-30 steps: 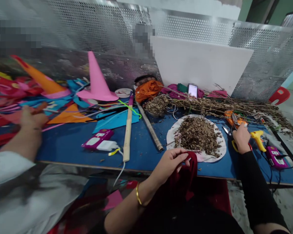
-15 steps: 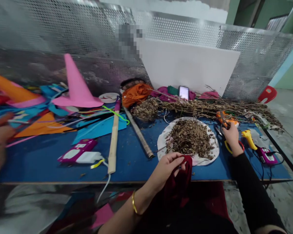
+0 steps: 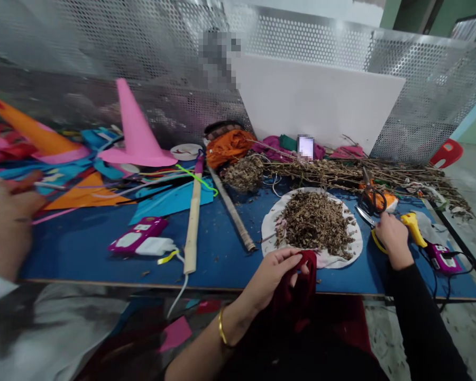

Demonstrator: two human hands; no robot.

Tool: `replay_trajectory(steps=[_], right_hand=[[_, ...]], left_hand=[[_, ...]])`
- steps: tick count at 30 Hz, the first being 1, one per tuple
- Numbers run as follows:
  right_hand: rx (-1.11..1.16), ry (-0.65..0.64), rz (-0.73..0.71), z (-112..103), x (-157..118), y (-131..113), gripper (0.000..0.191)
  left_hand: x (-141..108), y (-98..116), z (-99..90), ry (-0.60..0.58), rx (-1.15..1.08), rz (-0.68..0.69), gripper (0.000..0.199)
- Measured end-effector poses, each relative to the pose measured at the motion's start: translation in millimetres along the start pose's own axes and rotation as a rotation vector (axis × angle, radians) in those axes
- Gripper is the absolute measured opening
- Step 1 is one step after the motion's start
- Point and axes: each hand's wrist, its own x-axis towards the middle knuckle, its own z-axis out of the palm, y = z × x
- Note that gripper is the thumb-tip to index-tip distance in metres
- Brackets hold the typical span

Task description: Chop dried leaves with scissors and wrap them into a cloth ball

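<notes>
Dark red cloth (image 3: 297,296) hangs from my left hand (image 3: 275,272), pinched between thumb and fingers over the front table edge. My right hand (image 3: 392,239) is closed on the handles of a pair of scissors (image 3: 367,217), its steel blades pointing to the far left. Part of a yellow handle shows below the hand; the rest is covered. Just beyond lies a second, black-handled pair of scissors (image 3: 371,198) beside an orange and white bundle (image 3: 386,201). Between my hands, dry crumbled leaves (image 3: 317,222) are heaped on a round white cloth (image 3: 270,248).
Dry stalks (image 3: 412,177) line the back right. A yellow-handled tool (image 3: 414,228) and a purple device (image 3: 444,259) sit at right. A bamboo stick (image 3: 192,227), another purple device (image 3: 140,233) and a pink cone hat (image 3: 137,132) are leftward. Another person's hand (image 3: 10,227) is at far left.
My right hand has let go of the black-handled scissors, which now lie by the orange bundle. It has drawn back toward me onto the other scissors. My left hand keeps the cloth.
</notes>
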Motion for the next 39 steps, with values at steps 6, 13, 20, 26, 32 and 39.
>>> replay_trajectory(steps=[6, 13, 20, 26, 32, 39], right_hand=[[-0.091, 0.018, -0.172, 10.6, -39.9, 30.7, 0.028], [-0.062, 0.031, -0.182, 19.0, -21.4, 39.1, 0.046], [0.193, 0.092, -0.062, 14.3, -58.0, 38.4, 0.06], [0.992, 0.185, -0.08, 24.0, -99.4, 16.0, 0.059], [0.635, 0.138, 0.001, 19.9, -91.2, 12.6, 0.051], [0.171, 0.088, 0.082, 13.3, -84.6, 17.9, 0.039]], left_hand=[[-0.2, 2.4, -4.6, 0.004, 0.048, 0.041, 0.026], [-10.0, 13.0, -2.9, -0.009, 0.34, 0.155, 0.016], [-26.9, 14.0, -12.5, 0.108, 0.974, 0.843, 0.022], [-36.4, 15.1, -12.0, 0.409, 0.965, 1.232, 0.021], [-47.2, 24.9, -4.0, 0.454, 0.493, 0.747, 0.025], [-50.8, 28.1, -1.4, 0.227, -0.146, 0.382, 0.036]])
